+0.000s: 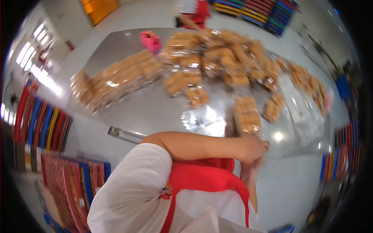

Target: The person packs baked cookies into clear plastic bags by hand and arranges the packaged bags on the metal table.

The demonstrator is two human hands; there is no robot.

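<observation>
A clear plastic bag of golden-brown rolls (248,115) lies on the metal table, its near end at my hands. My left hand (253,149) reaches across my body to that end, with fingers curled and pinched on the plastic. Just below it is my right hand (250,171), partly covered by the left and blurred, so its fingers cannot be made out. A smaller bag of rolls (273,107) lies to the right of the bag at my hands. Empty-looking clear plastic (204,118) lies to the left, shining under the light.
Bagged rolls (229,54) are heaped at the table's far side. A row of bags (120,75) fills the left, and more bags (307,81) lie right. A pink item (150,40) sits at the back. Across the table (155,108) stands a person in a red apron (200,15). Stacked coloured crates (40,120) flank both sides.
</observation>
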